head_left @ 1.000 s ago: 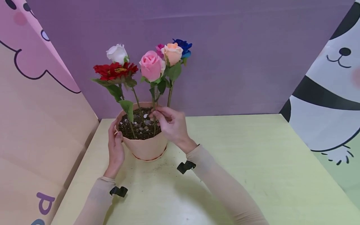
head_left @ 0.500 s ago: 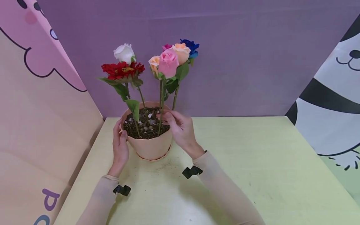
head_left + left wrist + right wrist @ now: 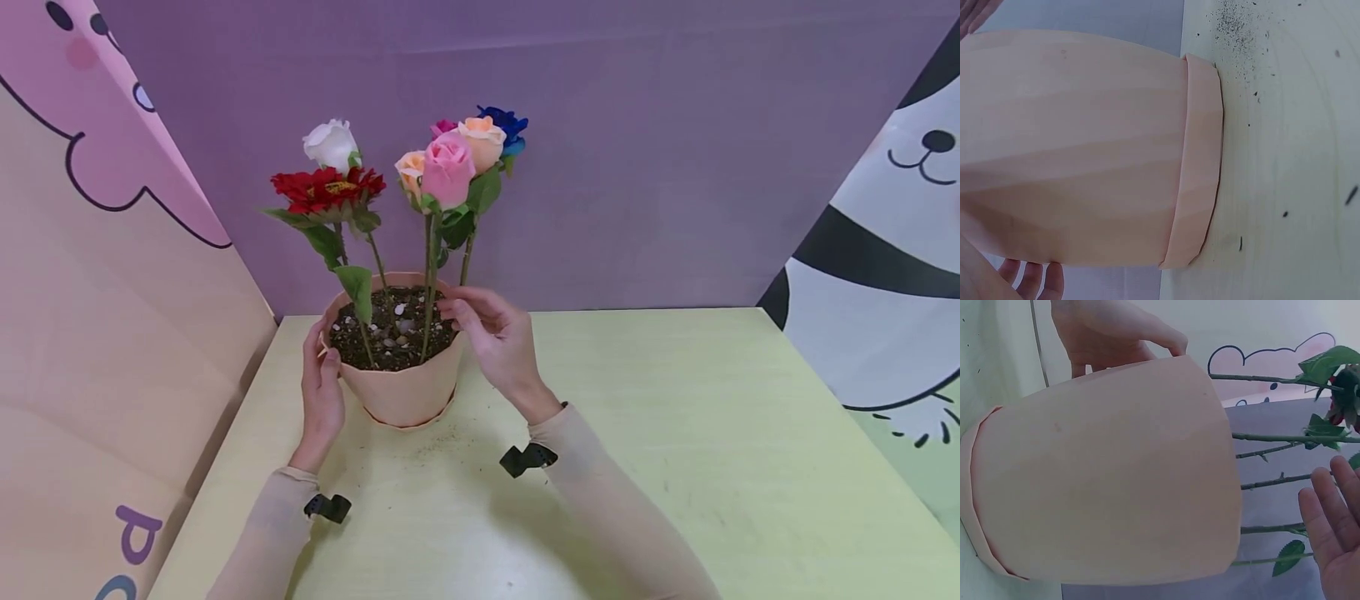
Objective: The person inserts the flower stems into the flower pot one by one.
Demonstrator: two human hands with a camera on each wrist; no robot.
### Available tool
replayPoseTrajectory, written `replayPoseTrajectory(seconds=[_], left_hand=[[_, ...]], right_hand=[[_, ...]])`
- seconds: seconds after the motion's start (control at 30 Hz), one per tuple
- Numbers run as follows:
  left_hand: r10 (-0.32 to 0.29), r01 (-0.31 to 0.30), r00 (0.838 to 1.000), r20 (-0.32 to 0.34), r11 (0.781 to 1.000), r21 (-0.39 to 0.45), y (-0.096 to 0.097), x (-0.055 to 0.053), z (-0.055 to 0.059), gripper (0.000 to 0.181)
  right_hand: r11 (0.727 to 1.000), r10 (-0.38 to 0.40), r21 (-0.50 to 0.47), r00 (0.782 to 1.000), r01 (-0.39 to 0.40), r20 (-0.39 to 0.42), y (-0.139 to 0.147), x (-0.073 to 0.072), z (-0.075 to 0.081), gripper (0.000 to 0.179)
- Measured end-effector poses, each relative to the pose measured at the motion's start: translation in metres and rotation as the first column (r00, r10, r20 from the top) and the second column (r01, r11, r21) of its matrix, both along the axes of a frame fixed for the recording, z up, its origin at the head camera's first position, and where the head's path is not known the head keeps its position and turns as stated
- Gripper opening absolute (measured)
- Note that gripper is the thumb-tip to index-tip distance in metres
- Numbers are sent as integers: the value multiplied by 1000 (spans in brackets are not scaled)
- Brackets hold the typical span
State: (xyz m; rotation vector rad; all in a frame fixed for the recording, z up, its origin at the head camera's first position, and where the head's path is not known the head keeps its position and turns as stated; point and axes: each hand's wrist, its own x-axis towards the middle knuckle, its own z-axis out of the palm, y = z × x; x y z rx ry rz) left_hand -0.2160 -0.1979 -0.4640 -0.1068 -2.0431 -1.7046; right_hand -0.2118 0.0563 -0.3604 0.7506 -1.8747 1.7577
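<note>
A pale peach flower pot (image 3: 397, 398) of dark soil holds several artificial flowers. Among them are a pink rose (image 3: 448, 171), a red flower (image 3: 322, 190), a white rose (image 3: 332, 143), peach roses (image 3: 482, 140) and a blue flower (image 3: 507, 125). My left hand (image 3: 322, 400) grips the pot's left side, thumb near the rim; its fingertips (image 3: 1032, 278) show against the wall in the left wrist view. My right hand (image 3: 501, 340) is over the right rim beside the pink rose's stem (image 3: 431, 292). Its fingers (image 3: 1329, 519) are extended and hold nothing in the right wrist view.
Pebbles (image 3: 401, 327) lie on the soil around the stems. The pot stands in a saucer (image 3: 1200, 162) on the pale yellow table (image 3: 675, 433), with soil crumbs (image 3: 1238, 28) scattered near it. A purple backdrop (image 3: 637, 167) rises behind the table.
The pink rose has shifted right relative to the pot, uncovering a peach rose on its left. My right hand has let go of its stem and drawn back right. The left hand still grips the pot.
</note>
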Motion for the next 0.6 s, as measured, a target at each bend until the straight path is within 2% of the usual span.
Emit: replayPoseTrajectory(seconds=[0.13,0.27,0.47,0.6], left_hand=[[4,-4,1000,-29,1000,0,2,-2,0,50],[13,-14,1000,-26,999,-49,2,-3,1,50],[44,-47,999,-23,986,-159,-11,0,6,51],[51,-66,997,-63,962,-265,-22,4,13,50]], right_hand=[[999,-3,-33,1000,3,5,14,1,2,22],[997,-13,-79,1000,15,27,34,4,5,22],[987,-69,-141,996,76,57,70,7,3,18],[973,-141,-176,988,151,70,101,4,0,17]])
